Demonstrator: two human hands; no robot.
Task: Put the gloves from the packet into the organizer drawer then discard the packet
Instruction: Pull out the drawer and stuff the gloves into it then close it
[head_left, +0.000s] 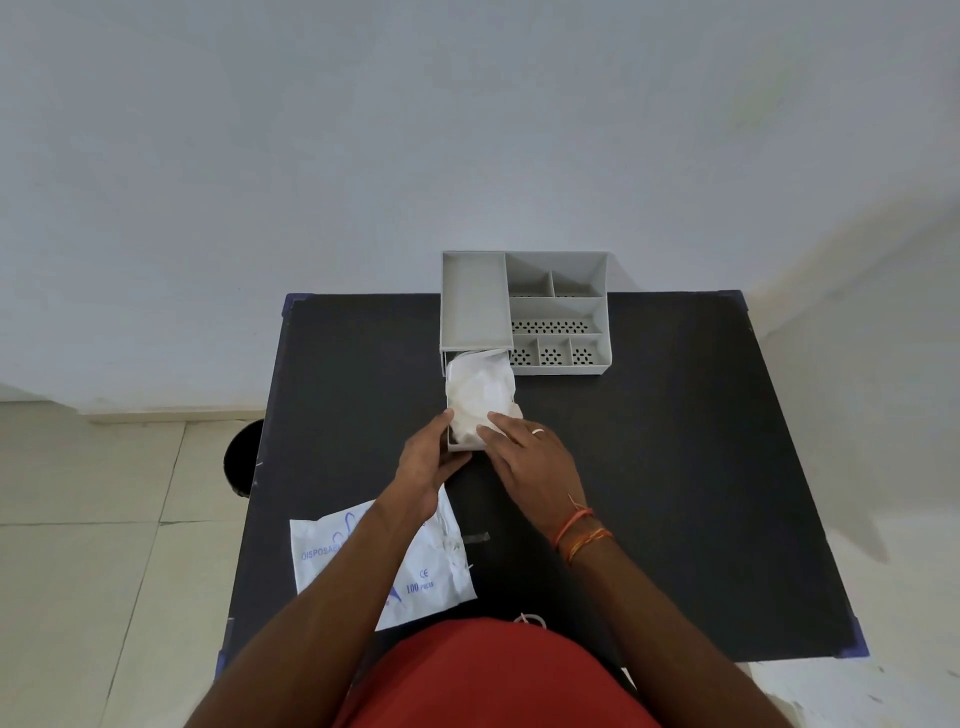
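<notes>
A grey desk organizer (524, 306) stands at the back of the black table. Its drawer (460, 446) is pulled out toward me and filled with a heap of clear plastic gloves (480, 392). My left hand (428, 462) grips the drawer's front left corner. My right hand (530, 462) lies flat with its fingertips pressing on the gloves at the drawer's front. The white printed packet (431, 566) lies flat on the table near the front left, partly under my left forearm.
The black table (675, 467) stretches to the right of my hands. A dark round bin (243, 460) stands on the tiled floor just left of the table. A pale wall rises behind the organizer.
</notes>
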